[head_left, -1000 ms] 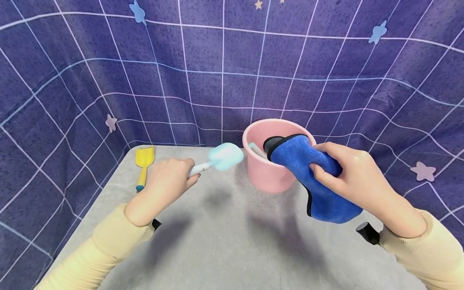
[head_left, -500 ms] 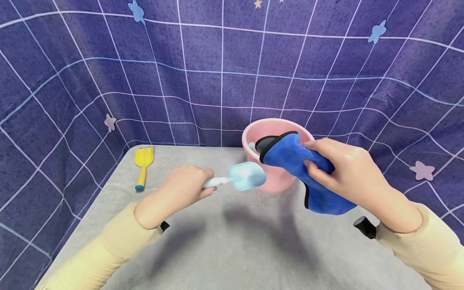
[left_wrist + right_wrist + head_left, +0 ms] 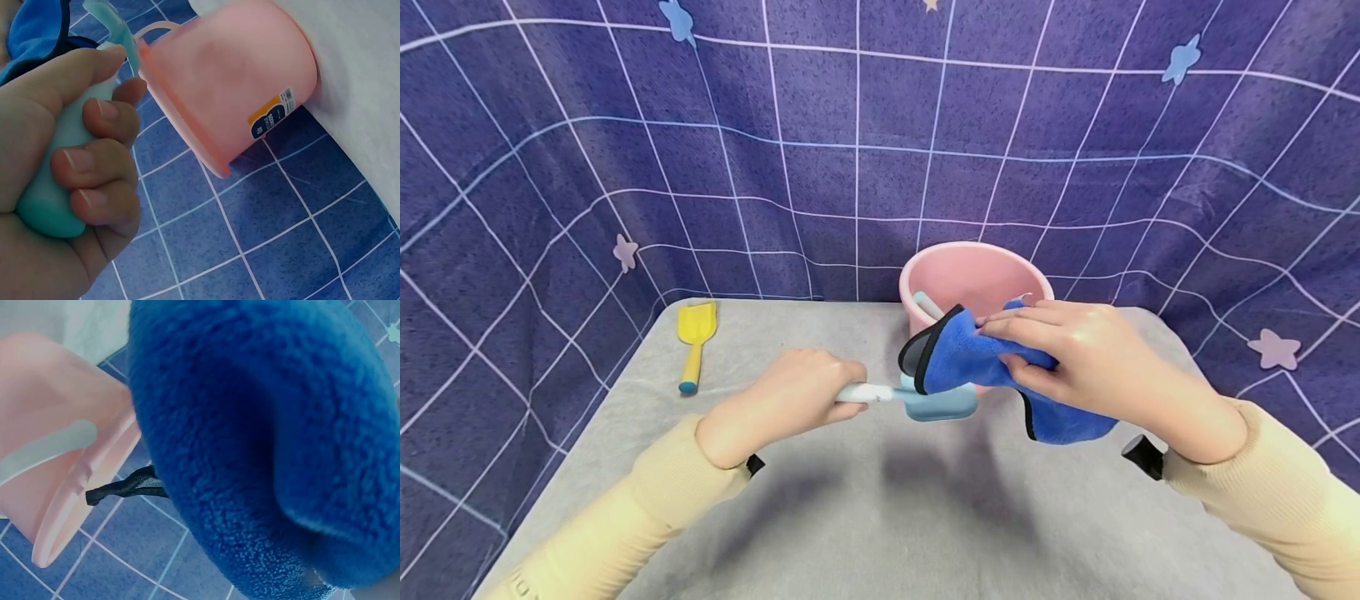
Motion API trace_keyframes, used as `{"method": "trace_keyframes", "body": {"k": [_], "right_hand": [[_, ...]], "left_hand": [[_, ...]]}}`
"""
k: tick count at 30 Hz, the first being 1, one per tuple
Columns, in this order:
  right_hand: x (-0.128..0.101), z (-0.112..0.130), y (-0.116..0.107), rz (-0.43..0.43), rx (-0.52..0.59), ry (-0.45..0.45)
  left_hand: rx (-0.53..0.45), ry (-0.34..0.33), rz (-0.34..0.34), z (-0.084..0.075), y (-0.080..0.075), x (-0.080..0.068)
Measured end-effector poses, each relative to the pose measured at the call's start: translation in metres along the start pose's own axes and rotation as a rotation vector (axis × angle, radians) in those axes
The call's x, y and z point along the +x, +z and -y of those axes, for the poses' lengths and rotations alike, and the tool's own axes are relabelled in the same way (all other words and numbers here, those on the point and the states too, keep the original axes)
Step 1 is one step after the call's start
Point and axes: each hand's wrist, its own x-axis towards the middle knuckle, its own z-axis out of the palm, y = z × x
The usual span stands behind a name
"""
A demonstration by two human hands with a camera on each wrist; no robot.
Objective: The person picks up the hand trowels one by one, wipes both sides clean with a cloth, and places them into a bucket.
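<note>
In the head view, my left hand (image 3: 793,396) grips the white handle of a toy shovel (image 3: 942,407) with a pale blue blade, pointing right. Teal colours the handle's end (image 3: 53,215) in the left wrist view, where my fingers curl round it. My right hand (image 3: 1075,350) holds a fluffy blue cloth (image 3: 962,354) with black edging and a grey underside, bunched between thumb and fingers. The cloth's left end overlaps the upper part of the blade; whether they touch, I cannot tell. In the right wrist view the cloth (image 3: 206,444) fills most of the picture.
Just behind the hands stands a pink bucket (image 3: 977,262), upright, with a light handle-like piece (image 3: 927,304) leaning inside. A yellow toy shovel (image 3: 697,333) with a blue handle end lies at the back left of the grey tabletop (image 3: 820,533). Purple gridded fabric (image 3: 820,183) surrounds the table.
My left hand has brought the shovel right and down, and its blade has turned over to face differently. My right hand has moved the cloth left and down, from over the bucket onto the blade area.
</note>
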Motion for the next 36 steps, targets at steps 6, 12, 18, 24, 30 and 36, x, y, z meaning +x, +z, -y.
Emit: {"method": "trace_keyframes", "body": {"k": [6, 12, 18, 24, 30, 36], "right_hand": [[0.002, -0.002, 0.009, 0.033, 0.01, -0.089], [0.001, -0.001, 0.015, 0.061, 0.004, -0.116], [-0.002, 0.002, 0.022, 0.122, -0.009, -0.117], [-0.004, 0.006, 0.032, 0.193, -0.035, -0.139], [-0.005, 0.007, 0.039, 0.241, -0.052, -0.154], [-0.005, 0.009, 0.045, 0.245, -0.067, -0.174]], "left_hand": [[-0.031, 0.044, 0.019, -0.001, -0.002, 0.002], [-0.037, 0.043, 0.022, -0.003, 0.0, 0.002], [-0.057, 0.066, -0.001, -0.006, 0.001, 0.005], [-0.067, 0.078, -0.01, -0.01, 0.001, 0.007], [-0.074, 0.094, -0.025, -0.013, 0.0, 0.01], [-0.079, 0.105, -0.035, -0.017, -0.002, 0.012]]}}
